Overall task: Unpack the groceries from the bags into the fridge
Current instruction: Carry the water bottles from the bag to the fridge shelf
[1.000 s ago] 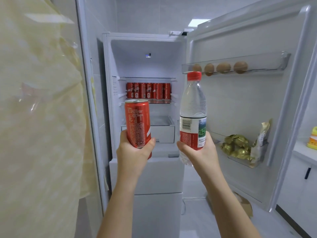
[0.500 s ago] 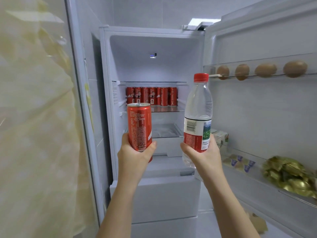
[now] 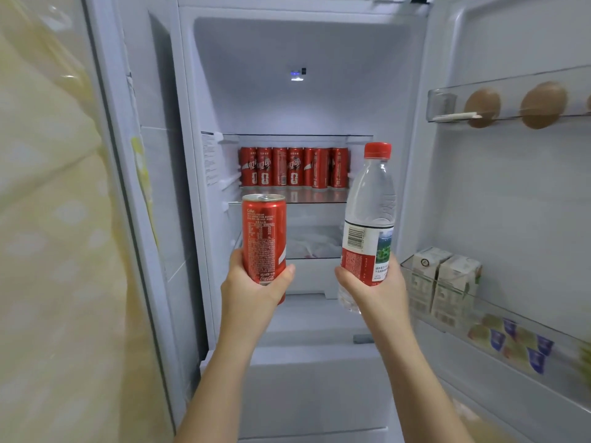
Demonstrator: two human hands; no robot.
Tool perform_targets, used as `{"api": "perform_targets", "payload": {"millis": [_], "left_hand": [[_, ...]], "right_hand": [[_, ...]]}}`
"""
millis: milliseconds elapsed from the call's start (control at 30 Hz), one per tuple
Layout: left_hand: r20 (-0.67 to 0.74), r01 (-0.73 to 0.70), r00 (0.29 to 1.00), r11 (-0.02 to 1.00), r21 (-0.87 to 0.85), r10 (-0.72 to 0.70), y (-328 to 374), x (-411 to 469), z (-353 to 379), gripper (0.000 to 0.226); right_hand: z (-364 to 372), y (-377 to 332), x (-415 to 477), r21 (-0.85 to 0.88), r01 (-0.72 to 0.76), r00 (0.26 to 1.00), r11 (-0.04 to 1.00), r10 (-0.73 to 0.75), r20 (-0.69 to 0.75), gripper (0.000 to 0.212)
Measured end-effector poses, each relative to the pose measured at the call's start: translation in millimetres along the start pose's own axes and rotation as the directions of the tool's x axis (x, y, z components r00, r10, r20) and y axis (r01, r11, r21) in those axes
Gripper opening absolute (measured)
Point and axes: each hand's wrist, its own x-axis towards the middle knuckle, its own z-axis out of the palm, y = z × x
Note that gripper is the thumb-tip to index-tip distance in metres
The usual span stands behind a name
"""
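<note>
My left hand (image 3: 252, 289) grips a red cola can (image 3: 263, 236) upright by its lower part. My right hand (image 3: 374, 289) holds a clear water bottle (image 3: 369, 215) with a red cap and a red-and-white label, also upright. Both are raised in front of the open fridge (image 3: 297, 59), just before its middle glass shelf (image 3: 313, 197). A row of several red cans (image 3: 294, 167) stands at the back of that shelf. No bags are in view.
The open fridge door is on the right; its upper rack (image 3: 511, 119) holds brown eggs, its lower rack (image 3: 499, 353) holds two cartons (image 3: 444, 282) and small blue-lidded cups. A clear drawer (image 3: 313, 251) lies under the shelf. A yellow curtain (image 3: 48, 251) fills the left.
The view has come closer to the fridge, which now fills the frame. Both hands keep the can and bottle upright, nearer the shelf.
</note>
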Motion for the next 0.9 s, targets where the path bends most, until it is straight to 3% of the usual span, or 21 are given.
{"api": "perform_targets", "payload": {"millis": [167, 400, 600, 700, 900], "left_hand": [[-0.011, 0.019, 1.0, 1.0, 0.016, -0.019, -25, 43, 33, 0.046], [-0.011, 0.065, 0.998, 0.995, -0.081, -0.067, -44, 122, 76, 0.038], [0.135, 0.173, 0.978, 0.979, -0.105, -0.158, -48, 200, 102, 0.055], [0.238, 0.234, 0.946, 0.972, -0.037, -0.218, -50, 239, 118, 0.056], [0.323, 0.174, 0.926, 0.98, 0.099, -0.197, -54, 303, 149, 0.047]], "right_hand": [[17, 27, 53, 0.014, 0.009, 0.999, 1.0, -0.01, 0.038, 0.047], [40, 57, 131, -0.012, 0.046, 0.999, 0.999, -0.046, 0.027, 0.044], [57, 74, 178, 0.02, 0.038, 0.997, 0.999, -0.039, 0.062, 0.048], [64, 82, 193, 0.02, 0.028, 0.998, 0.999, -0.029, 0.054, 0.046], [73, 91, 218, -0.01, 0.041, 0.999, 0.999, -0.041, -0.003, 0.047]]}}
